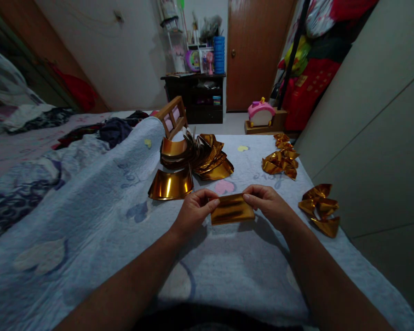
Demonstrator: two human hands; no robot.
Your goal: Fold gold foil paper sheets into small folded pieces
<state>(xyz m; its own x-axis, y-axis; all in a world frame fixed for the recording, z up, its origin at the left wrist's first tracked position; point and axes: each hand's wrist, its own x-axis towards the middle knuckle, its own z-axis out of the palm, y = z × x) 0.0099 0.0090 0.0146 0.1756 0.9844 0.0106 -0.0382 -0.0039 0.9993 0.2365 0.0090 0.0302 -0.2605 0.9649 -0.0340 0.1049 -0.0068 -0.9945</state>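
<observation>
A folded sheet of gold foil paper (232, 209) is held just above the pale blue quilt (89, 202). My left hand (193, 212) pinches its left edge, fingers closed on the paper. My right hand (269, 205) pinches its right edge in the same way. Beyond my hands lies a stack of curled gold sheets (193, 158), with one sheet (171, 185) lying loose in front of it.
Folded gold pieces lie in two heaps on the right, one farther back (282, 158) and one near the bed's right edge (320, 209). A grey wardrobe (376, 128) stands close on the right. Clothes (117, 128) and a wooden frame (172, 116) lie at the far end.
</observation>
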